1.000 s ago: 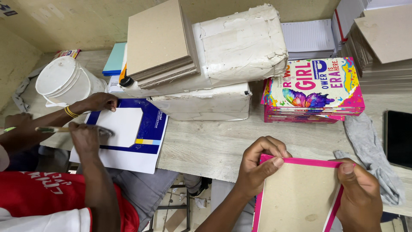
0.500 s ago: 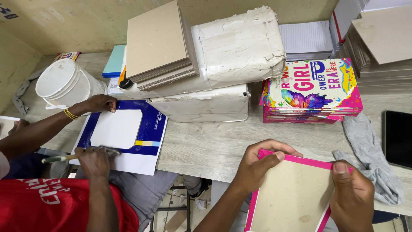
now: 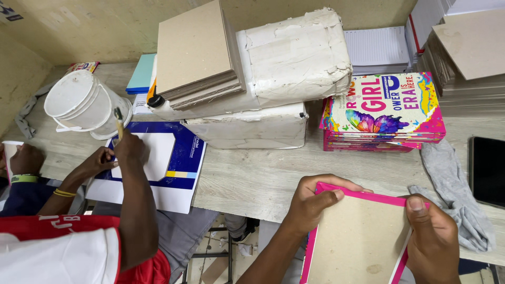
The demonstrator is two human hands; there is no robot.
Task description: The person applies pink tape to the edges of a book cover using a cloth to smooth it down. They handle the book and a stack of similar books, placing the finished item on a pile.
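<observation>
I hold a pink-edged book cover [image 3: 360, 239] with a brown cardboard inside face, at the near edge of the wooden table [image 3: 252, 179]. My left hand [image 3: 315, 202] grips its top left corner, thumb pressed on the folded pink edge. My right hand [image 3: 431, 236] grips the right side, thumb on the top right corner. Just beyond lies a stack of colourful pink covers [image 3: 384, 113].
A co-worker in red at the left presses a blue and white cover [image 3: 181, 163] and holds a brush [image 3: 119, 122]. A white bucket [image 3: 84, 105], white wrapped bundles [image 3: 284, 68], cardboard sheets [image 3: 194, 50], a grey cloth [image 3: 455, 189] and a dark phone [image 3: 486, 171] also sit on the table.
My hands with the pink cover stayed nearly in place, thumbs pressing the top edge. The co-worker's brush hand moved up from the table edge onto the blue cover.
</observation>
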